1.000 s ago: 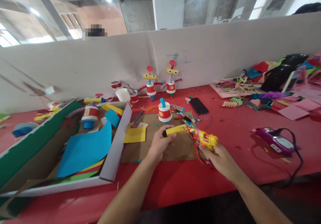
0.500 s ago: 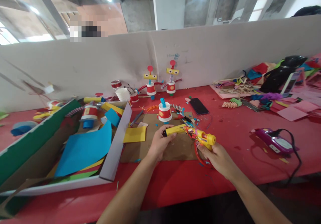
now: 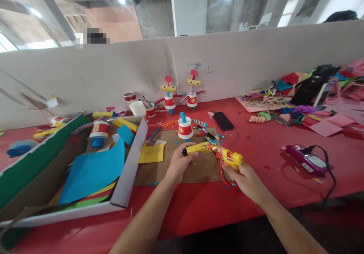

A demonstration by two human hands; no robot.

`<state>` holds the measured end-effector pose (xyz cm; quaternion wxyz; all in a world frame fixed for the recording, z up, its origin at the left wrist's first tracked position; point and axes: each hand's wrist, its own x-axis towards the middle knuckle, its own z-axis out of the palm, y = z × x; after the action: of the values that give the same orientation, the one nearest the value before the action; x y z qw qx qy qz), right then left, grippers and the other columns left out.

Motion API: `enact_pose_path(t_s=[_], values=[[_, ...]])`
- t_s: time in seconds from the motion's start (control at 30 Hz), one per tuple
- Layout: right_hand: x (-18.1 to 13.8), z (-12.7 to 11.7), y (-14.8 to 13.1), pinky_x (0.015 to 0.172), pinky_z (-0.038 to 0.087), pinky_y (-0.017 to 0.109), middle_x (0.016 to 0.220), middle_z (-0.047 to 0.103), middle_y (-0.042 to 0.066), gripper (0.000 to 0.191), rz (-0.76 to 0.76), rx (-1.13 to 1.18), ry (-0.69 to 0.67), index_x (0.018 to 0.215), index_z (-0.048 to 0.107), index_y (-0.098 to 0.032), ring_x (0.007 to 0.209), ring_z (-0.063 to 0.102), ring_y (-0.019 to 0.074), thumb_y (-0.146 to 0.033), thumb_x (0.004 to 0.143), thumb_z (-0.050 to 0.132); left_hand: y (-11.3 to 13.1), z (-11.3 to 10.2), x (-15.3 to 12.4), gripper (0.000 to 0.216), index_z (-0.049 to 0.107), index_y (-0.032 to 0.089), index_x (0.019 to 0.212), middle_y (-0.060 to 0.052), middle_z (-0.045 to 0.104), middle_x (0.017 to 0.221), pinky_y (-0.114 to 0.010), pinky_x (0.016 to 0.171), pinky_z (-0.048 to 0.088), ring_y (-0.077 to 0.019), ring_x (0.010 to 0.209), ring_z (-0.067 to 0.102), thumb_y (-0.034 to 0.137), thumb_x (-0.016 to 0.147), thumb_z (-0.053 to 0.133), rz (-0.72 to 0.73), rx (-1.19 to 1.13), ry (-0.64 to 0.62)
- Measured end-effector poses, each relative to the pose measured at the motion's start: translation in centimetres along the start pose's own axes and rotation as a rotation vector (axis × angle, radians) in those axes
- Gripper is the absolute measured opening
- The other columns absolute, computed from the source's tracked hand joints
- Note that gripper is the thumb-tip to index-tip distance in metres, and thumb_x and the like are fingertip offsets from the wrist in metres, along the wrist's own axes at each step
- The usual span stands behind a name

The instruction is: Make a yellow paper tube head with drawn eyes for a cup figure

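Note:
My left hand (image 3: 178,162) is closed around a yellow paper roll (image 3: 199,147) with a black end, held above the cardboard mat. In my right hand (image 3: 247,177) is a yellow hot glue gun (image 3: 231,157), gripped by its handle. Its front, smeared with coloured scraps, meets or nearly meets the roll's right end; I cannot tell whether they touch. Just beyond my hands stands a red-and-white paper cup figure (image 3: 185,129) with a blue folded-paper neck and springy paper arms, without a head. A yellow paper piece (image 3: 151,153) lies left of my left hand.
An open box (image 3: 123,185) of coloured paper stands at left. Two finished cup figures (image 3: 170,101) lean near the white partition (image 3: 119,68). A phone (image 3: 223,121), pens, and a purple power strip (image 3: 307,159) with a black cord lie on the red table, with paper scraps at right.
The view has shifted slightly, so the table's things appear a little further left. Both hands keep their hold on the roll and the glue gun, almost still.

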<state>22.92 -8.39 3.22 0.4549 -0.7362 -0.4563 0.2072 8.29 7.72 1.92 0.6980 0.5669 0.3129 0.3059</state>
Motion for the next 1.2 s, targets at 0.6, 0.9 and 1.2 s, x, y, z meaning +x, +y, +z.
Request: enact_pose_path(t_s=[0.6, 0.9, 1.2], values=[[2.3, -5.5, 8.6, 0.074, 0.047, 0.043, 0.116, 0.058, 0.020, 0.037, -0.014, -1.037, 0.312, 0.121, 0.054, -0.010, 0.098, 0.059, 0.0343, -0.018, 0.085, 0.049, 1.1, -0.7, 0.3, 0.031, 0.068, 0.016, 0.094, -0.004, 0.064, 0.089, -0.021, 0.065, 0.046, -0.0101, 0.072, 0.059, 0.032, 0.068, 0.076, -0.050, -0.120, 0.005], [1.7, -2.9, 3.3, 0.092, 0.045, 0.043, 0.098, 0.066, 0.012, 0.022, -0.502, -0.485, 0.439, 0.096, 0.066, -0.018, 0.098, 0.059, 0.0266, -0.013, 0.083, 0.048, 4.2, -2.8, -1.6, 0.038, 0.069, 0.016, 0.104, -0.005, 0.066, 0.090, -0.022, 0.068, 0.047, -0.0109, 0.072, 0.060, 0.024, 0.067, 0.077, -0.068, 0.072, 0.030], [7.5, 4.5, -1.2, 0.079, 0.054, 0.033, 0.118, 0.061, 0.008, 0.038, -0.290, 0.277, -0.259, 0.111, 0.059, -0.023, 0.102, 0.063, 0.0207, -0.022, 0.074, 0.064, 2.3, -4.9, -2.0, 0.025, 0.066, 0.016, 0.095, -0.005, 0.064, 0.081, -0.016, 0.048, 0.043, -0.0094, 0.058, 0.062, 0.025, 0.072, 0.070, -0.237, -0.198, 0.084]])
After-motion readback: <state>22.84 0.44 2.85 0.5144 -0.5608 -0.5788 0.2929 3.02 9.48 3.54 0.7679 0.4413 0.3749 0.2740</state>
